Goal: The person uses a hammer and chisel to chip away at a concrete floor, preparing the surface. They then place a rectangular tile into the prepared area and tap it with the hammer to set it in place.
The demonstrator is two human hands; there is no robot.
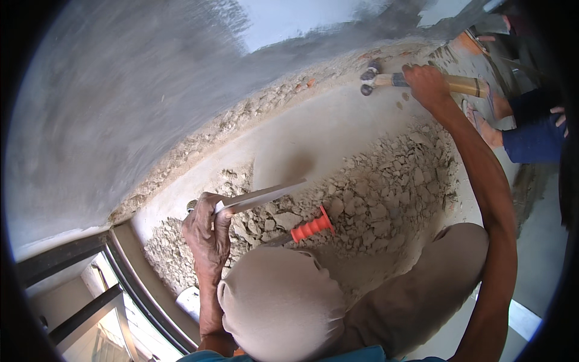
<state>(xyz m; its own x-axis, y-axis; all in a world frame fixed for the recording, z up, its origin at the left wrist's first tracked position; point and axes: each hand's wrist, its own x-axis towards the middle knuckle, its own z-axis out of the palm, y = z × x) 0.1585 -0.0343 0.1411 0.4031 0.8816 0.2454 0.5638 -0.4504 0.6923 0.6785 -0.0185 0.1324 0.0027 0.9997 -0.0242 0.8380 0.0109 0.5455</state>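
Far lower left: dark-framed glazed opening (111, 265), frame edge meeting the floor; grey wall (120, 120) fills the upper left, with a rough broken strip (229, 117) running along its base toward upper right. Pale rounded object (189, 301) at lower left, partly behind the forearm, kind unclear. Left of centre, the left hand (206, 232) has fingers closed on a flat metal bar (262, 196), free end pointing right, above the debris. The person's left knee (280, 304) blocks lower centre; just above it a red ribbed grip (312, 227) with a flared end lies on the rubble (380, 199), its shaft partly hidden. Broken chunks spread across the middle, between knees and wall. Upper right, a hammer (440, 83), head leftward, well apart from the bar; right hand (428, 84) wrapped round its wooden handle. Right knee (431, 274) covers lower right of centre. Right edge: another person's sandalled feet (490, 130) and blue trouser leg (534, 139), near the handle's end.
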